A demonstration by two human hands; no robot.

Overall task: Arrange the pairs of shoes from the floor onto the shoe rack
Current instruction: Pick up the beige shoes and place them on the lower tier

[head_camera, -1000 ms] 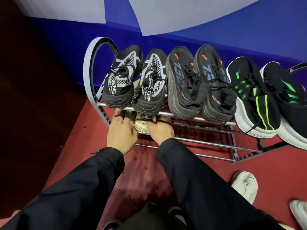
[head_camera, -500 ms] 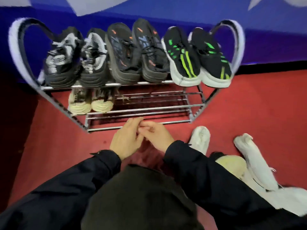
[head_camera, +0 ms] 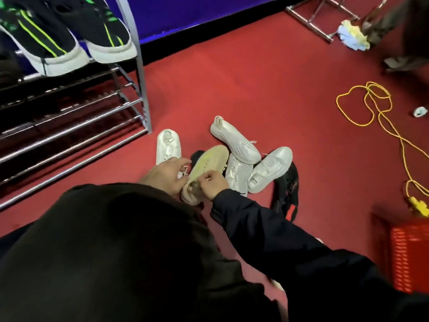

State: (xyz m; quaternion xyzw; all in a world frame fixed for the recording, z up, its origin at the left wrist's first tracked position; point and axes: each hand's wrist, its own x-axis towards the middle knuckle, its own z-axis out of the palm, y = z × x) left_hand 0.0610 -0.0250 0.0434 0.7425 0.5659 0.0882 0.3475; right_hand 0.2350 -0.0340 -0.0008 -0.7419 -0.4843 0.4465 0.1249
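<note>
Head view: a heap of shoes lies on the red floor (head_camera: 232, 89) just right of the shoe rack (head_camera: 137, 73). Counted there: four white shoes, one cream shoe with yellow-green marks, and at least two black ones partly hidden under the rest. The left hand (head_camera: 166, 175) has its fingers closed on a white lace beside the nearest white shoe (head_camera: 167, 145). The right hand (head_camera: 212, 184) has its fingers pinched together at the heel end of the cream shoe (head_camera: 206, 166), which rests tilted on the pile. One pair of black shoes with green stripes (head_camera: 58, 36) sits on the rack's top tier, at its right end; the lower rails in view are bare. The floor beyond the heap is open up to the blue wall (head_camera: 185, 17). A yellow cord (head_camera: 380, 117) loops at far right, near a red crate (head_camera: 408, 254).
</note>
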